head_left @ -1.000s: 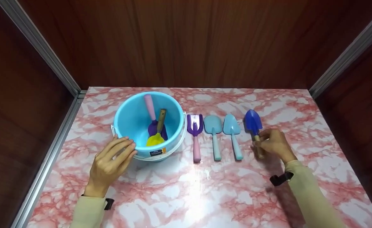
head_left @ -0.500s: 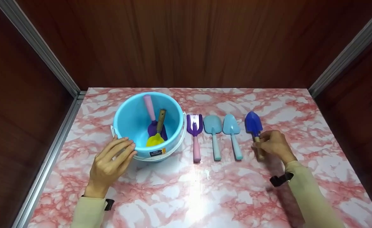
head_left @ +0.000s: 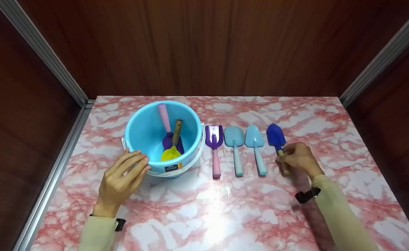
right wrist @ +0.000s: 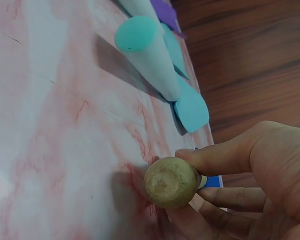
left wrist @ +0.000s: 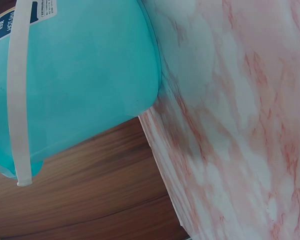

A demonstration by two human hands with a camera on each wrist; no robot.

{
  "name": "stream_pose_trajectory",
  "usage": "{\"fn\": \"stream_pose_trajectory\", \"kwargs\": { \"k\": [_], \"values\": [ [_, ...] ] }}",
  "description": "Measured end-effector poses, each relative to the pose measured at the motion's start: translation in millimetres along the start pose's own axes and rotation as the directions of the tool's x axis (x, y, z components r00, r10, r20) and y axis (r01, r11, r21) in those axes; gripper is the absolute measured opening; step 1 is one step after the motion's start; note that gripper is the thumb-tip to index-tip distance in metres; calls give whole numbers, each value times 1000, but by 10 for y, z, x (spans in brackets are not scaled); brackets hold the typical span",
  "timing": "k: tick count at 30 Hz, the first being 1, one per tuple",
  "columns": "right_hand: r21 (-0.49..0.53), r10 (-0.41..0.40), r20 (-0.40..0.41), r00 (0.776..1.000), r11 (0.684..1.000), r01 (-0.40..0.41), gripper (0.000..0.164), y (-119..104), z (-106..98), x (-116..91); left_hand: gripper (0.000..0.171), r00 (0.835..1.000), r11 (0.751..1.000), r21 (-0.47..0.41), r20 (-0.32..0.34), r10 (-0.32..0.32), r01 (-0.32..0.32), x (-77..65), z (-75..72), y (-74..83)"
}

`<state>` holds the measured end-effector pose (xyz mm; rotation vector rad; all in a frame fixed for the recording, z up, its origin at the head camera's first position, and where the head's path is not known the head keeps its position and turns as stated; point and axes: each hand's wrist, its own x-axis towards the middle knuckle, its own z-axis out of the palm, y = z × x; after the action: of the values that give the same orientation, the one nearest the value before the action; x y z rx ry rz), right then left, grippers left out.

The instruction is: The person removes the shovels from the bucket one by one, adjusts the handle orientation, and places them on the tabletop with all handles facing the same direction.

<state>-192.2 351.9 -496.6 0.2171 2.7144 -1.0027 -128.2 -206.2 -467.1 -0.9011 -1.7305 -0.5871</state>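
A light blue bucket (head_left: pixel 134 122) stands at the left of the table, a purple-bladed shovel with pink handle (head_left: pixel 163 118) and a yellow shovel with wooden handle (head_left: pixel 170 154) inside it. My left hand (head_left: pixel 121 177) rests its extended fingers on the bucket's near left rim. At the right, my right hand (head_left: pixel 300 158) pinches the wooden handle (right wrist: pixel 170 182) of a blue trowel (head_left: pixel 276 134) between thumb and fingers. The trowel's blade points away from me. Beside it lies a light blue trowel (head_left: pixel 254 137) with its handle toward me.
Left of the light blue trowel lie a grey-green shovel (head_left: pixel 234 136) and a purple slotted scoop with pink handle (head_left: pixel 215 164), in a row. The bucket's white bail (left wrist: pixel 19 100) hangs down its side. Brown wood-grain panels (head_left: pixel 204 45) enclose the marbled table (head_left: pixel 190 216) at back and sides.
The blue trowel has shifted slightly left and a little toward me, with my right hand still holding its handle. My left hand and the bucket have stayed in place.
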Motion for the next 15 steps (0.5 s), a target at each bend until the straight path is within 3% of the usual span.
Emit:
{"fn": "stream_pose_trajectory", "kwargs": {
  "k": [15],
  "values": [
    [-26,26,26,999,999,-26,51,-42,-7,92,23,1000,1000,2,0,-10,10,-17,-2,6]
  ]
}}
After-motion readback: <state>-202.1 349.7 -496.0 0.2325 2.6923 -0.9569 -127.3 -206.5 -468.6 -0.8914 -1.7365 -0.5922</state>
